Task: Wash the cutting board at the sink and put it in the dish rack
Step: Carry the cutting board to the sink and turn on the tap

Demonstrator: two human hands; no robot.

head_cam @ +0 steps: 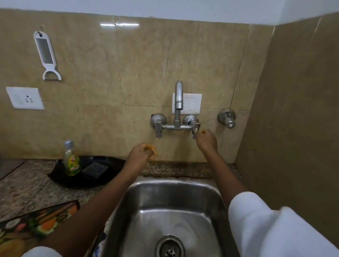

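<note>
The cutting board (29,225), printed with colourful fruit on black, lies on the counter at the lower left beside the steel sink (172,190). My left arm crosses over its right end. My left hand (141,153) hovers over the sink's back rim with its fingers curled and nothing in it. My right hand (206,140) is raised at the right tap handle (195,129) of the wall faucet (178,101), with its fingers closed on the handle. No water runs from the spout. No dish rack is in view.
A black tray (107,164) at the back left holds a dish-soap bottle (71,160) and a dark scrub pad (95,170). A grater-peeler (46,55) and a wall socket (24,98) are on the tiled wall. A separate valve (226,118) sits right of the faucet, near the side wall.
</note>
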